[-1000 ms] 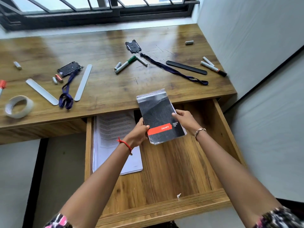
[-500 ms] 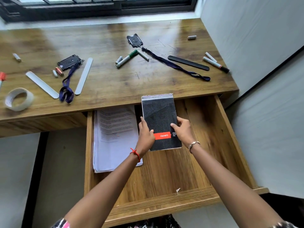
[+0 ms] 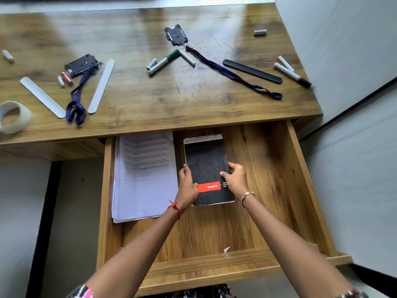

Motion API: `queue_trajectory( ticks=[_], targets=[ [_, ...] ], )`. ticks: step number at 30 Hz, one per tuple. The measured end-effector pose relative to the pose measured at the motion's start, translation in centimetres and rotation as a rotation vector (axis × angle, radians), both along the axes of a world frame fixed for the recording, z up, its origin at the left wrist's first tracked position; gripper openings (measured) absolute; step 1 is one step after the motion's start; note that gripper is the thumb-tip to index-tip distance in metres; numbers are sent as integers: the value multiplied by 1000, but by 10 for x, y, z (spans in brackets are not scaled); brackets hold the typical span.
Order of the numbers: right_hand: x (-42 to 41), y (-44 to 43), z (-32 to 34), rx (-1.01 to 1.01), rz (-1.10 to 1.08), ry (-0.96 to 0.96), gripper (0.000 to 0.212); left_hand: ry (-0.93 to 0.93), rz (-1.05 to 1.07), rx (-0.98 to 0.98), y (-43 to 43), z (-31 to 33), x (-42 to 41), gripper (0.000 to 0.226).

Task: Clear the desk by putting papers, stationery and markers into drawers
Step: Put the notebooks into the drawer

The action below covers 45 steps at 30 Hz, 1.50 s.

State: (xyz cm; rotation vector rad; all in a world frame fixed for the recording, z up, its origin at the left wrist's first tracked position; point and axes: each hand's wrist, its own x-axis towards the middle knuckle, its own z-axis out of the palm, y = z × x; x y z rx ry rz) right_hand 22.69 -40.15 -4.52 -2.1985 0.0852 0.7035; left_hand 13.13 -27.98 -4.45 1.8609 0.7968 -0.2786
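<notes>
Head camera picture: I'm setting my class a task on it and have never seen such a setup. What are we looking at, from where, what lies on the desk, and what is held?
There is no machine here. A person wears one camera on the head, so you look down along their own arms. The left hand and right hand each grip a side of a black spiral notepad inside the open drawer, beside a stack of printed papers. Whether the notepad already rests on the drawer floor is unclear. On the desk lie markers, two lanyards with badge holders, three flat strips and a tape roll.
</notes>
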Motion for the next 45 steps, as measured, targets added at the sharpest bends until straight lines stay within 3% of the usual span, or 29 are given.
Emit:
queue_trajectory(
  ticks=[6, 12, 16, 22, 25, 29, 35, 38, 42, 45],
  targets=[
    [38, 21, -1, -39, 52, 35, 51, 5, 24, 68, 16, -7, 35, 73],
    [57, 31, -16, -38, 164, 125, 71, 13, -26, 76, 31, -15, 48, 73],
    [57, 30, -3, -92, 253, 73, 43, 19, -88, 60, 35, -18, 46, 71],
    [58, 32, 1, -178, 350, -22, 30, -40, -138, 138, 32, -9, 56, 71],
    [62, 36, 13, -155, 383, -125, 35, -123, -159, 201, 33, 4, 65, 62],
    [74, 43, 36, -83, 416, -307, 31, -380, -167, 320, 42, 33, 77, 34],
    [103, 56, 69, 21, 410, -609, 21, -601, -287, 503, 74, 67, 103, 27],
    [123, 60, 79, 29, 395, -733, 20, -480, -368, 518, 92, 70, 122, 38],
    [154, 64, 83, -40, 356, -806, 22, -48, -541, 715, 117, 62, 141, 72],
    [175, 66, 85, -108, 332, -808, 24, 53, -588, 725, 131, 51, 144, 76]
  ],
)
